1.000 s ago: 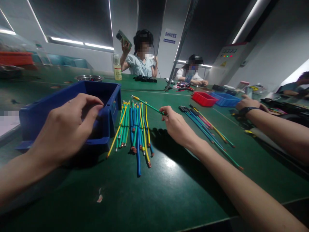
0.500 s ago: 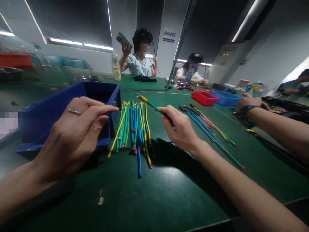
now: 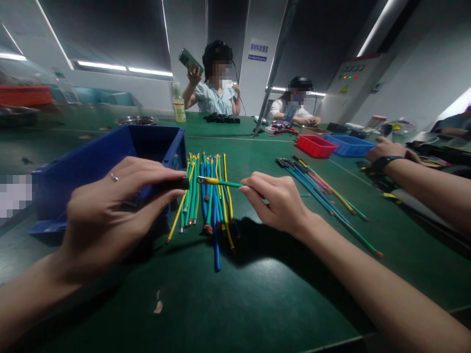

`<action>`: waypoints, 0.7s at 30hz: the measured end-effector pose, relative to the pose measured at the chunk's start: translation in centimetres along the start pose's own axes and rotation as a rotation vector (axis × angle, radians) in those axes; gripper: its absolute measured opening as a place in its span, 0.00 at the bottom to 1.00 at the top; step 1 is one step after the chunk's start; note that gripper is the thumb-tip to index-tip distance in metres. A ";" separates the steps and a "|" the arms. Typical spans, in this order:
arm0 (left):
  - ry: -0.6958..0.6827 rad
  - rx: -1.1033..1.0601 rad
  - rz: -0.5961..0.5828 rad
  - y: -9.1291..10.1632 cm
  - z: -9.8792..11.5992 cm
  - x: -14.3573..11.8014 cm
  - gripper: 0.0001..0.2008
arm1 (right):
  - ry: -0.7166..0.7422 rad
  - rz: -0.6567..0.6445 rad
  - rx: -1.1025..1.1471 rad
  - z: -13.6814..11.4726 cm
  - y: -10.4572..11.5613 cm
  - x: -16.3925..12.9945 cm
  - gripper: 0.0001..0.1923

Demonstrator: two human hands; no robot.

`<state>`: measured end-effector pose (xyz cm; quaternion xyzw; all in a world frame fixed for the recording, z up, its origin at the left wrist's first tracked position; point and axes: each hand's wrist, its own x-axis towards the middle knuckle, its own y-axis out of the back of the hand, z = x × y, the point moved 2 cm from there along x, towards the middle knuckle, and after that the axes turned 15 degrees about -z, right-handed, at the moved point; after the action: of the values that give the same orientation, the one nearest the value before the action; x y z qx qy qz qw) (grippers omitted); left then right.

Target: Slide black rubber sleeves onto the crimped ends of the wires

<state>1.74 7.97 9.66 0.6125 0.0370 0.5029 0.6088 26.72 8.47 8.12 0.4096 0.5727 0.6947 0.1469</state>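
My left hand (image 3: 110,211) pinches a short black sleeve (image 3: 179,183) between thumb and fingertips, its near end hidden by the fingers. My right hand (image 3: 277,198) grips a green cable (image 3: 228,184) with a yellow collar and a metal ring terminal, pointing left. The terminal is just short of the black sleeve, with a small gap between them. Beneath, a bunch of cut cables (image 3: 216,235) in green, blue and yellow lies on the green table, their ring terminals at the far end. Bare copper shows at several near ends.
A dark blue bin (image 3: 84,157) stands behind my left hand. Right of my right hand lie several cables with black ends (image 3: 312,184). Beyond are a red tray (image 3: 315,146) and a blue tray (image 3: 348,146). A co-worker's arm (image 3: 423,176) reaches in from the right; two people sit opposite.
The cable in my right hand has swung from slanting up to nearly level. My left hand has turned slightly, and the black sleeve in its fingers now shows.
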 end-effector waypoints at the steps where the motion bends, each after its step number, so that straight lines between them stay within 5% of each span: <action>1: 0.000 -0.016 -0.008 0.0 0.0 0.0 0.10 | 0.006 -0.004 -0.003 -0.1 0.0 0.0 0.16; 16: -0.085 -0.079 -0.036 -0.4 -0.9 -0.2 0.09 | 0.138 0.021 -0.083 -1.0 0.0 0.2 0.16; 21: -0.205 -0.020 -0.079 -0.4 -0.7 -0.3 0.12 | 0.156 -0.005 -0.135 -1.3 0.0 0.2 0.17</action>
<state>1.35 8.34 9.02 0.6526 -0.0063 0.4135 0.6348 25.67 7.74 8.21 0.3418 0.5356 0.7610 0.1308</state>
